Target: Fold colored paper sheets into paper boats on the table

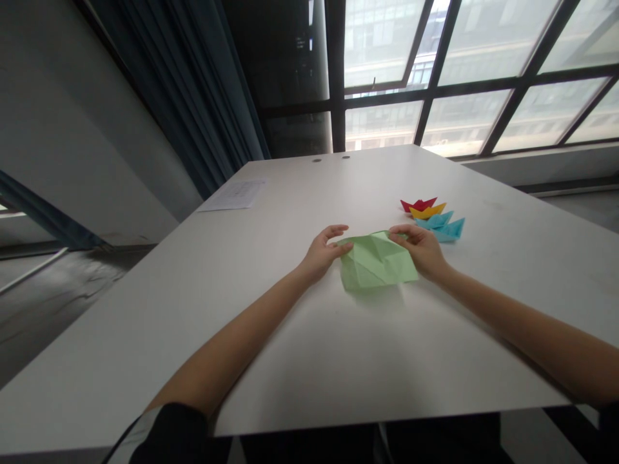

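A sheet of light green paper (380, 261), creased across its surface, is held slightly above the white table and casts a soft shadow below. My right hand (420, 248) pinches its upper right edge between thumb and fingers. At the upper left corner, my left hand (325, 251) has its thumb laid over the paper, the index finger curved above with a gap; the rest of its grip is partly hidden. Just beyond my right hand stand folded paper boats: a red boat (420, 204), a yellow boat (428, 211) and light blue folded paper (447, 229), partly covered by that hand.
The white table (271, 309) stretches away to the windows (387, 122). A printed sheet (235, 194) lies near its left edge. Two round dark spots sit at the far end. A blue curtain (188, 96) hangs at the back left.
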A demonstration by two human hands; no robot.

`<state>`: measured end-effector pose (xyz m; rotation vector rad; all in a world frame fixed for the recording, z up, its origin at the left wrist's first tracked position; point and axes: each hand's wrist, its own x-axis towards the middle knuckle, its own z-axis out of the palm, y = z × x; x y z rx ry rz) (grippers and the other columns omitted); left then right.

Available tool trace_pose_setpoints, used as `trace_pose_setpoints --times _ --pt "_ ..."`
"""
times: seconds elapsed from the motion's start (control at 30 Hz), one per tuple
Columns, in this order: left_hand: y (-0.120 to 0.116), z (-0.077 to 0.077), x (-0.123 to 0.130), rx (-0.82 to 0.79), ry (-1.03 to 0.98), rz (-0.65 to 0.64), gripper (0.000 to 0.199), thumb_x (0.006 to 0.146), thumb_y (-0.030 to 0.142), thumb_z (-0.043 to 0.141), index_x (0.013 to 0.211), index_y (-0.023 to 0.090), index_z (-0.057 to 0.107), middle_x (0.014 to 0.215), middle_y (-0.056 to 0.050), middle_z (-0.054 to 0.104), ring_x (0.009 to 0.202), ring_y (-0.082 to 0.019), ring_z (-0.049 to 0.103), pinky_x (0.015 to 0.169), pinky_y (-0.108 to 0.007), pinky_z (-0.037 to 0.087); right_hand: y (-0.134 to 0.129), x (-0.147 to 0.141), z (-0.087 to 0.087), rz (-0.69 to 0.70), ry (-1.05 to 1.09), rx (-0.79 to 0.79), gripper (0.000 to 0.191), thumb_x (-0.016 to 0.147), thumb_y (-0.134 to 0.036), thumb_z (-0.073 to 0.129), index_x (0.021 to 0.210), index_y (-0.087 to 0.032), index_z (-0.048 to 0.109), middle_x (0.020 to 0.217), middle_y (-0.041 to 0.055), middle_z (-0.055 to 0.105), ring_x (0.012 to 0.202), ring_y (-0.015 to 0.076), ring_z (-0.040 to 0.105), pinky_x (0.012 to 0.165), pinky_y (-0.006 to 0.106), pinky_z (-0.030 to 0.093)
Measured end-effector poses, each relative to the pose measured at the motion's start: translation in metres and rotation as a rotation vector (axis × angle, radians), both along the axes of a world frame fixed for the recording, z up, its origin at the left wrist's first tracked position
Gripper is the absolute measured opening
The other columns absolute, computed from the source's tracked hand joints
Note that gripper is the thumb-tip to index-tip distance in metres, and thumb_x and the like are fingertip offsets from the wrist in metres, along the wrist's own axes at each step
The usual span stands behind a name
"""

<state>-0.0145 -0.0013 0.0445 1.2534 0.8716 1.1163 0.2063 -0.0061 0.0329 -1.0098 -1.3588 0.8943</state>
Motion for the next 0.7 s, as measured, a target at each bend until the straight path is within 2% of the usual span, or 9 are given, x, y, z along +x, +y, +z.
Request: trace_pose_setpoints --times 0.1,0.2,0.37,0.47,0.57,0.7 --pt "-0.004 0.005 0.0 -0.141 -0.059 -0.106 0.062 0.051 0.023 0.081 0.106 0.017 0.053 0.105 -0.009 0.054 0.084 -0.014 0.058 0.081 -0.032 0.045 -0.004 -0.002 0.005 0.021 0.15 -0.141 0.026 0.058 -0.042 0.074 0.072 -0.022 0.066 0.064 -0.0007 0.065 0.052 0.0128 0.056 0.051 0.027 0.045" --pt "-0.006 0.007 0.0 -0.188 -0.068 -0.188 0.065 0.05 0.022 0.081 0.107 0.017 0.05 0.095 -0.006 0.059 0.079 -0.014 0.06 0.079 -0.032 0.046 -0.007 -0.004 0.01 0.032 0.205 -0.188 0.024 0.057 -0.041 0.075 0.07 -0.022 0.066 0.061 -0.001 0.065 0.051 0.0133 0.057 0.049 0.027 0.046" --pt "-0.003 0.002 0.0 -0.02 0.0 -0.047 0.056 0.051 0.026 0.081 0.101 0.018 0.055 0.099 -0.004 0.058 0.071 -0.01 0.059 0.072 -0.027 0.047 -0.007 -0.004 0.011 0.027 0.214 -0.201 0.027 0.055 -0.042 0.075 0.07 -0.022 0.065 0.061 0.0001 0.066 0.051 0.0139 0.057 0.048 0.027 0.047" --pt "-0.004 0.002 0.003 0.024 -0.033 -0.103 0.048 0.053 0.027 0.08 0.095 0.017 0.058 0.099 -0.004 0.059 0.075 -0.01 0.059 0.074 -0.027 0.047 -0.003 -0.003 0.009 0.025 0.282 -0.209 0.028 0.054 -0.041 0.077 0.071 -0.022 0.066 0.066 -0.0006 0.067 0.055 0.0135 0.059 0.053 0.027 0.049" --pt "-0.006 0.004 0.005 0.05 -0.008 -0.147 0.046 0.052 0.026 0.08 0.092 0.016 0.06 0.09 -0.002 0.061 0.074 -0.011 0.058 0.071 -0.026 0.046 -0.002 -0.003 0.008 0.034 0.306 -0.209 0.027 0.054 -0.041 0.076 0.071 -0.023 0.066 0.069 -0.0003 0.068 0.059 0.0149 0.061 0.057 0.029 0.049" --pt "-0.006 0.006 0.004 0.155 0.211 -0.077 0.032 0.058 0.035 0.075 0.079 0.014 0.064 0.069 0.0 0.061 0.06 -0.009 0.052 0.06 -0.022 0.041 -0.004 -0.004 0.008 0.093 0.247 -0.218 0.03 0.053 -0.043 0.076 0.072 -0.022 0.066 0.069 0.0014 0.068 0.061 0.0172 0.062 0.056 0.03 0.049"
